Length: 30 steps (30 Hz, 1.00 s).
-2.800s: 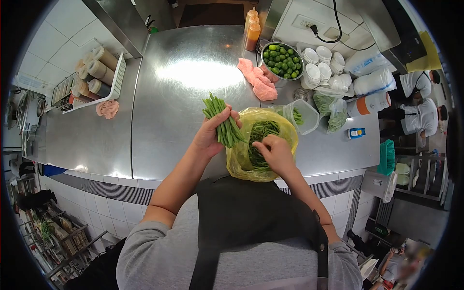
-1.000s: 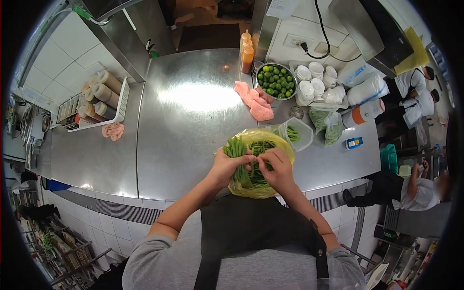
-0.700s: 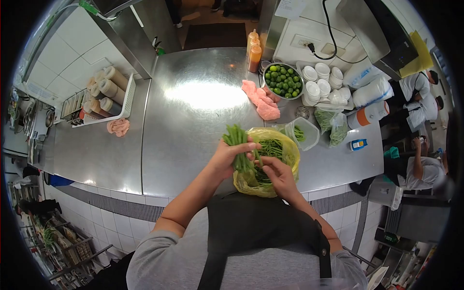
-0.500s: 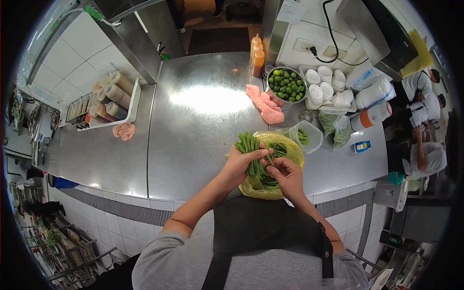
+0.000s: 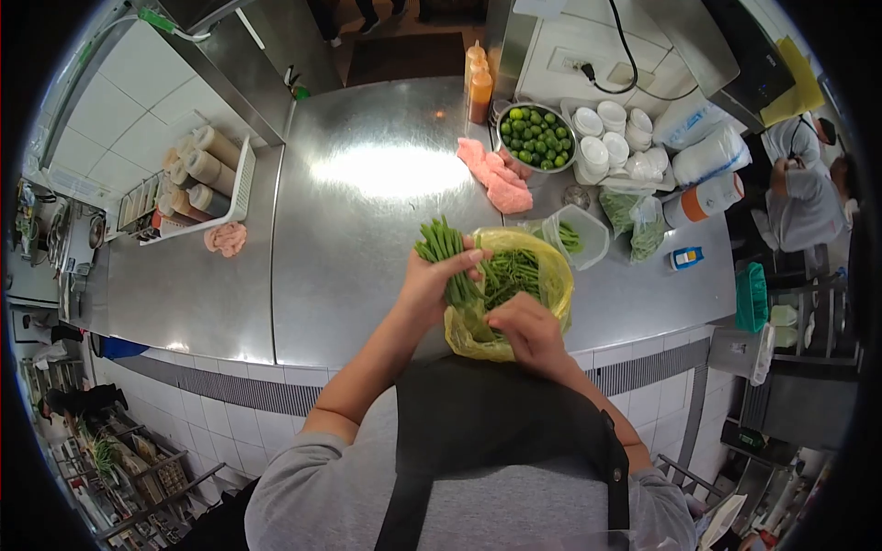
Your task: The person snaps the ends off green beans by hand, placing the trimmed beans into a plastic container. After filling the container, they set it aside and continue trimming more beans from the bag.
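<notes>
My left hand (image 5: 432,278) is wrapped round a bunch of green beans (image 5: 443,244), held upright over the left rim of a yellow plastic bag (image 5: 559,275). The open bag holds many more green beans (image 5: 512,277). Over the bag's lower part is my right hand (image 5: 528,330), its fingers curled together near the lower ends of the bunch; whatever lies between them is too small to tell. Just behind the bag, a clear plastic container (image 5: 588,241) leans with some green pieces (image 5: 570,237) inside.
A steel counter (image 5: 354,266) carries a bowl of limes (image 5: 537,138), a pink cloth (image 5: 496,176), sauce bottles (image 5: 479,96), white lidded cups (image 5: 594,154) and bagged greens (image 5: 649,227). A bottle basket (image 5: 241,197) stands left. A person (image 5: 804,202) is at the far right.
My right hand has moved down, away from my left hand's fingers. The left hand and bunch have shifted slightly left and up in view, as has the counter scene.
</notes>
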Available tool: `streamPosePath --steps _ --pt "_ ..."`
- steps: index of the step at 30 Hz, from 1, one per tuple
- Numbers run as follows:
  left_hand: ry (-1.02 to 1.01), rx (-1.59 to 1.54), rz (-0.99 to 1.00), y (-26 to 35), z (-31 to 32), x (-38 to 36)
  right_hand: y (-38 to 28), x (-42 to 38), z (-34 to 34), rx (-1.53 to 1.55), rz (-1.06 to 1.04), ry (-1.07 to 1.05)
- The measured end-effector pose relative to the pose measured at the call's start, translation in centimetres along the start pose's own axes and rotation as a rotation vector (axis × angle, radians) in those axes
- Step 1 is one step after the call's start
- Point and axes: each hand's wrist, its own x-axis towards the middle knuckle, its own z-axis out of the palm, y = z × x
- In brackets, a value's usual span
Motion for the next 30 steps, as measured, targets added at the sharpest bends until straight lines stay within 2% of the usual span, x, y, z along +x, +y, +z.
streamPosePath --steps 2,4,6,7,8,10,12,14,18,20,21,23,26,30 --pt "-0.034 -0.043 -0.03 0.4 -0.6 -0.2 0.6 0.6 -0.5 -0.075 0.069 0.108" --pt "-0.171 -0.01 -0.001 0.9 -0.9 -0.6 2.3 0.7 -1.2 -0.111 0.155 0.068" --pt "-0.201 0.011 -0.006 1.1 -1.0 -0.9 2.8 0.8 -1.7 -0.129 0.215 0.063" --pt "-0.233 0.018 -0.01 1.0 -1.1 -0.9 2.8 0.8 -2.2 0.008 0.306 0.025" --pt "-0.265 0.024 -0.014 1.0 -1.2 -0.9 2.5 0.9 -2.3 0.01 0.312 0.028" --pt "-0.294 0.04 -0.048 1.0 -1.0 -1.0 1.0 1.8 -2.3 0.371 0.401 0.186" --pt "-0.326 0.052 -0.083 0.9 -0.5 -1.1 -0.5 3.0 -2.6 0.308 0.371 0.213" --pt "-0.355 0.024 -0.123 0.7 -0.2 -1.2 -1.4 4.0 -2.7 0.547 0.421 0.129" --pt "-0.363 0.064 -0.117 0.6 -0.2 -1.0 0.4 3.7 -1.6 0.505 0.354 0.058" --pt "-0.368 0.109 -0.141 0.8 -0.3 -1.0 0.5 3.5 -1.7 0.658 0.455 0.003" --pt "-0.363 0.108 -0.14 0.7 -0.4 -1.1 0.6 3.5 -1.8 0.66 0.456 -0.002" --pt "-0.364 0.167 -0.154 0.1 -0.7 -1.1 0.8 3.3 -2.0 0.475 0.449 -0.054" --pt "-0.336 0.182 -0.102 -0.3 -0.6 -0.9 1.4 2.6 -2.0 0.328 0.398 -0.015" --pt "-0.318 0.221 -0.061 -0.5 -0.3 -0.6 0.3 2.3 -3.1 0.307 0.346 -0.031"
